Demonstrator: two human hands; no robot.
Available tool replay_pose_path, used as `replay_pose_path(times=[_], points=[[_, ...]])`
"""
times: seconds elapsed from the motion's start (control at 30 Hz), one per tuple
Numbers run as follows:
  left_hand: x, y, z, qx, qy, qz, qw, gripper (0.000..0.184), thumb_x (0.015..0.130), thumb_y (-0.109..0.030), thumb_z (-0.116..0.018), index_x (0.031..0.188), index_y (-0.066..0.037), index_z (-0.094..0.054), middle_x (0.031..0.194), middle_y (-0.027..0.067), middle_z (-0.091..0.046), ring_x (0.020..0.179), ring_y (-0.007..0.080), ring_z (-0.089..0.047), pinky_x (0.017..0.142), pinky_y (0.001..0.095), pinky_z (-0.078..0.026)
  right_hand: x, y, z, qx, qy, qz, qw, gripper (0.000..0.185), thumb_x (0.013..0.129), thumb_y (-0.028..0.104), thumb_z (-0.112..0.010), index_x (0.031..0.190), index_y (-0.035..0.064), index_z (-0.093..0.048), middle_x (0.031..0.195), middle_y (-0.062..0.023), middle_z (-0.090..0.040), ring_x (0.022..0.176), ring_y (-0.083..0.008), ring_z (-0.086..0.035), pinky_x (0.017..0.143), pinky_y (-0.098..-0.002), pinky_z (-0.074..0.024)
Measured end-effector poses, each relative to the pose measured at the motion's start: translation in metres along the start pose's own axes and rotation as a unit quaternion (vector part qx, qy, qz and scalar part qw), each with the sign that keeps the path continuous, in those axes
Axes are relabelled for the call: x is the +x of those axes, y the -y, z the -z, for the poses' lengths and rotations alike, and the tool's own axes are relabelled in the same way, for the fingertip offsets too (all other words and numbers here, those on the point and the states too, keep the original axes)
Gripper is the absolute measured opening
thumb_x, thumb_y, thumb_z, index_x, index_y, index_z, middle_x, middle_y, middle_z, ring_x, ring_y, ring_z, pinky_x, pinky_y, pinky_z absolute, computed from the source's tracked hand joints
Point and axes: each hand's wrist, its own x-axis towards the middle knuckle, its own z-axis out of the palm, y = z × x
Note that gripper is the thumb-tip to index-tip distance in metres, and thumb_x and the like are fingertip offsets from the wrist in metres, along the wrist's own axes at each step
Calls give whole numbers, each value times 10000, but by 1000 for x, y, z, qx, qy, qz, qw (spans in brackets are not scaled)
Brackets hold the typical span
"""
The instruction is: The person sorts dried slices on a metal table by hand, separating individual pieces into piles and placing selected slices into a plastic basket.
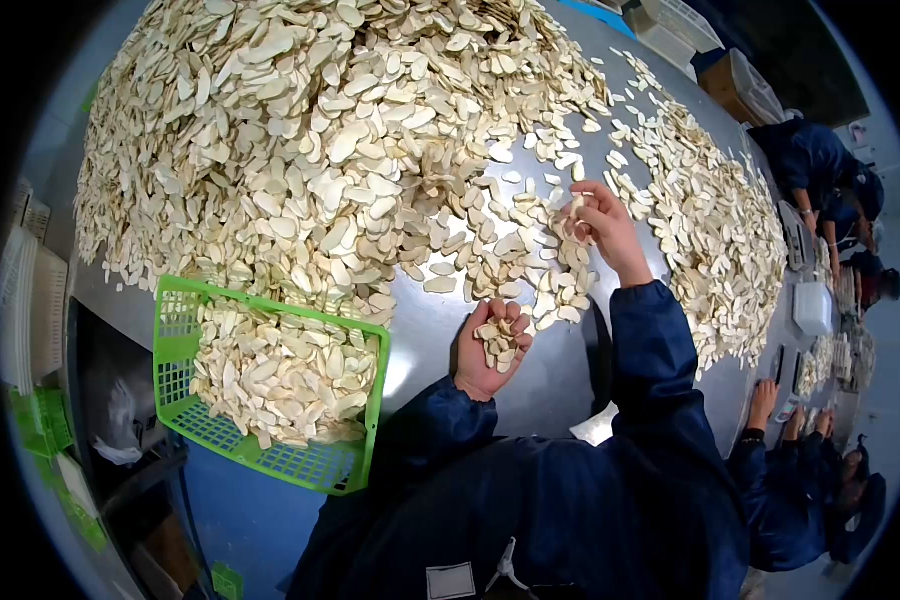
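Pale, flat dried slices [300,150] are heaped high on the metal table. My left hand [478,368] is palm up near the table's front edge, its fingers curled around a small handful of slices [498,342]. Farther right and forward, my right hand [607,232] pinches a pale slice [577,204] between thumb and fingers, above a thin scatter of slices [530,255]. To the left of my left hand, a green plastic basket [270,305] holds many slices and tilts at the table's edge.
Another spread of slices [715,230] lies to the right. Co-workers in dark blue sleeves [760,480] work along the right side, and a white container [812,308] stands among them. Stacked white baskets [35,300] are at far left. Bare metal table [425,335] shows between my hands and the basket.
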Motion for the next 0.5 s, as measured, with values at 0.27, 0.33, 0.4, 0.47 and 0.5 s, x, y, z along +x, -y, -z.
replay_pose_path(times=[0.27,0.33,0.4,0.47,0.5], points=[[0,1,2,7,3,0,1000,300,1008,-300,-356,791,-105,-429,825,10,-405,754,147,-390,660,277,-373,-27,-25,-23,-571,60,180,798,136,809,126,-621,927,63,-593,732,-112,-592,674,-291,-607,578,-388,-466],[0,1,1,6,1,-3,1000,287,1006,-297,-366,805,-106,-442,829,13,-411,757,149,-394,659,277,-378,-32,-23,-32,-617,33,159,770,114,811,136,-615,884,57,-577,770,-137,-608,706,-354,-603,597,-439,-480],[-1,3,-3,2,-33,-8,999,283,1004,-294,-373,802,-105,-436,819,15,-397,745,150,-383,658,277,-377,-32,-25,-34,-621,12,164,766,99,821,131,-603,872,55,-566,766,-132,-601,696,-349,-609,586,-447,-482],[1,1,10,1,34,3,999,260,999,-290,-390,866,-99,-505,903,26,-484,834,169,-458,729,289,-436,-32,-23,-37,-624,-22,163,764,97,829,126,-594,844,37,-560,769,-141,-586,701,-357,-607,585,-461,-473],[1,1,14,4,27,2,1000,249,998,-290,-389,921,-99,-528,976,33,-507,903,186,-475,771,309,-448,-31,-24,-35,-610,-26,176,772,101,829,124,-597,838,27,-570,764,-139,-590,680,-337,-610,583,-445,-477]])
